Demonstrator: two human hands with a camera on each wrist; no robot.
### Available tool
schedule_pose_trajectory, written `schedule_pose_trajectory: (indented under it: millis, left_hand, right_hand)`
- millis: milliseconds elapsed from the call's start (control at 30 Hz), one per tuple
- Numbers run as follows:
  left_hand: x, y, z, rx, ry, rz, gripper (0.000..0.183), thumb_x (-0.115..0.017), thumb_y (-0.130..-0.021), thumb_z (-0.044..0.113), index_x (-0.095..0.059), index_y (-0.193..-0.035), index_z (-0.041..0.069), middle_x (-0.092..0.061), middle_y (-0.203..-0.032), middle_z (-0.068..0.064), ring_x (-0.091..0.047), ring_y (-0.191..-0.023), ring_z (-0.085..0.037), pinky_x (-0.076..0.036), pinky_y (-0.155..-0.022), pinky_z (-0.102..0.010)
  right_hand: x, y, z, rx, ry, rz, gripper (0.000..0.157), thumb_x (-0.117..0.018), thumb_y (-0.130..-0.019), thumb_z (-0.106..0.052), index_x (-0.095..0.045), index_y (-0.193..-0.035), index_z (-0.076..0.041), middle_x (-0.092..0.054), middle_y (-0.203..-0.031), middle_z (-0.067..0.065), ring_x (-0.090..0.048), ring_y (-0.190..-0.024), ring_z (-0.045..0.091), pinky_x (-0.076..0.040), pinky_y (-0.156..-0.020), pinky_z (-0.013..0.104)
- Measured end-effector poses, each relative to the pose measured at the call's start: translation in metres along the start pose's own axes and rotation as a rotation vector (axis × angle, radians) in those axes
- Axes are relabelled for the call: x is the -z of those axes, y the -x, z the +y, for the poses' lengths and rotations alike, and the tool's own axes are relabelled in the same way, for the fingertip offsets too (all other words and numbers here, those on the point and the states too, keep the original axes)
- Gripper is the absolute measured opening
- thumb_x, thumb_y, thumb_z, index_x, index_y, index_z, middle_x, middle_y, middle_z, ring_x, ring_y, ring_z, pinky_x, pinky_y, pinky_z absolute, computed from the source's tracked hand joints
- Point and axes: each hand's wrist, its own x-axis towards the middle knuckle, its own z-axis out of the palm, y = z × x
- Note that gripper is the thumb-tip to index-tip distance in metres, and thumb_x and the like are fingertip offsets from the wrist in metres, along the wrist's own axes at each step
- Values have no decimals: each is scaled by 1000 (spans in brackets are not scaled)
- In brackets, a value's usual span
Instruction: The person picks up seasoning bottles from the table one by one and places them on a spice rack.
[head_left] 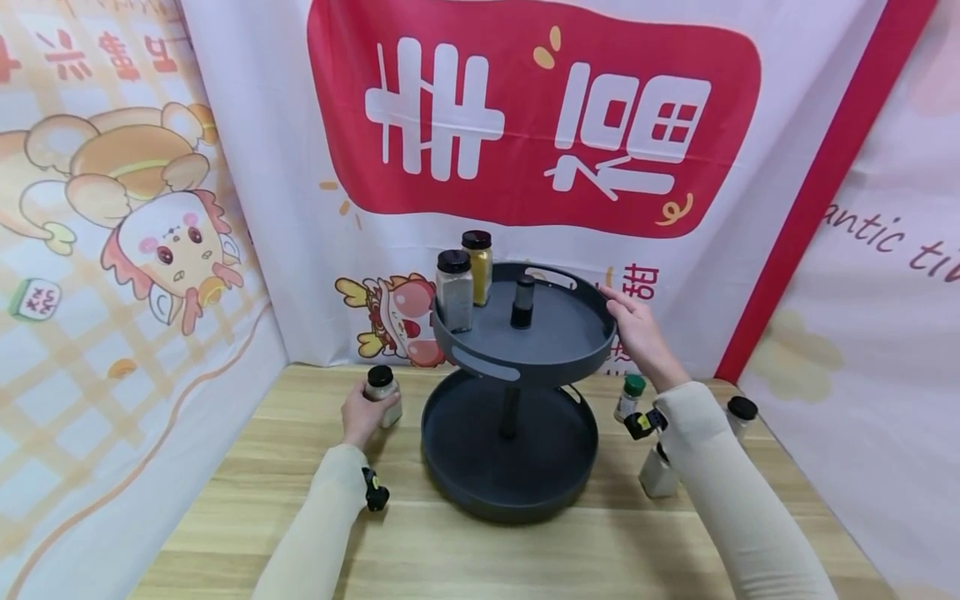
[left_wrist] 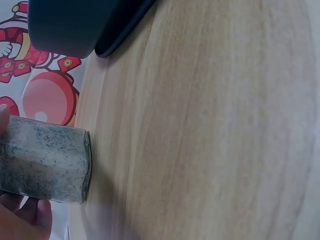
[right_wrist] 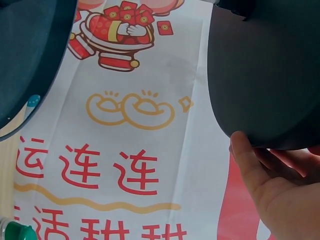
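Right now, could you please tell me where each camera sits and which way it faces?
Head: worn on the head, facing forward and down at the two-tier stand; left hand, right hand and sleeves show.
Left wrist: facing the jar and tabletop; part of the left hand shows.
Right wrist: facing the upper tray and wall cloth; the right hand shows.
Shared: head and left wrist both show the held jar.

The left hand point(head_left: 367, 414) grips, thumb point(left_wrist: 3, 120) opposite its fingers point(left_wrist: 42, 214), left forearm point(head_left: 315, 521) behind them; the right hand point(head_left: 643, 333), higher than those fingers, grips too, right forearm point(head_left: 738, 500) below.
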Motion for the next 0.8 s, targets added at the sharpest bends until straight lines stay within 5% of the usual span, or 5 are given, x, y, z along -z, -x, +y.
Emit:
schedule_pose_trajectory:
  millis: [167, 433, 600, 667, 800]
  left_hand:
    - [4, 2, 1, -1, -10, 9, 51, -78, -78, 27, -55, -113, -1, -59, -116, -25, -55, -107, -37, -42, -93, -48]
    - [13, 5, 5, 3, -21, -24, 54, -77, -78, 34, -55, -114, 1, -59, -119, -23, -55, -108, -37, -44, -92, -48]
    - [20, 8, 11, 13, 6, -22, 57, -77, -78, 34, -55, -119, 0, -58, -121, -23, -55, -109, -37, -43, -94, -49]
    - [23, 8, 13, 11, 13, -15, 58, -77, -78, 34, -55, -120, 0, -58, -120, -24, -55, -109, -37, -43, -94, -49]
    - [29, 8, 20, 12, 19, -3, 61, -77, -78, 38, -55, -120, 0, -58, -121, -23, -55, -109, -37, -43, -94, -49]
  right_hand:
    - [-1, 2, -3, -13, 19, 12, 47, -32, -104, -28, -33, -147, -11, -49, -130, 21, -47, -55, 11, -42, -50, 26]
    - [-2, 6, -7, -39, 44, 29, 47, -33, -103, -30, -36, -146, -13, -45, -63, 5, -34, -38, 11, -38, -40, 27]
    - [-3, 6, -7, -28, 59, 26, 47, -32, -103, -31, -35, -147, -13, -59, -91, 16, -39, -43, 10, -41, -47, 29]
    - [-3, 7, -7, -20, 71, 27, 48, -31, -103, -31, -34, -147, -11, -56, -116, 20, -45, -51, 10, -43, -53, 29]
    - [-4, 8, -7, -18, 96, 35, 49, -31, -103, -31, -33, -147, -10, -49, -135, 18, -52, -70, 16, -44, -62, 29]
